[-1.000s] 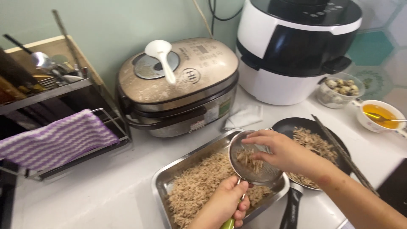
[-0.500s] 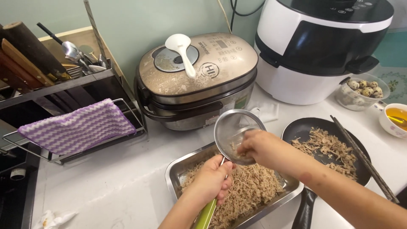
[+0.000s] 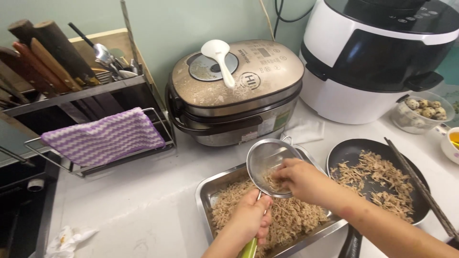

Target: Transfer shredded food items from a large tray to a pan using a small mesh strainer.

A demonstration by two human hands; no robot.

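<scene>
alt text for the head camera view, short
A left hand holds a mesh strainer by its green handle over a metal tray of shredded meat, while the right hand reaches into it. A rice cooker stands behind.

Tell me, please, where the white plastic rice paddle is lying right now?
The white plastic rice paddle lies on the lid of the beige rice cooker, at upper centre of the head view, left of the white air fryer.

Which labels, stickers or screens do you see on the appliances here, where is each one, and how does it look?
Round dark badge: on the rice cooker lid, near its front edge.
Small display panel: on the lid's top, rectangular, pale grey.
Stickers: on the cooker's front right side, rectangular, green and white with some red.
Control panel: on top of the white and black appliance, dark with small light marks.
</scene>
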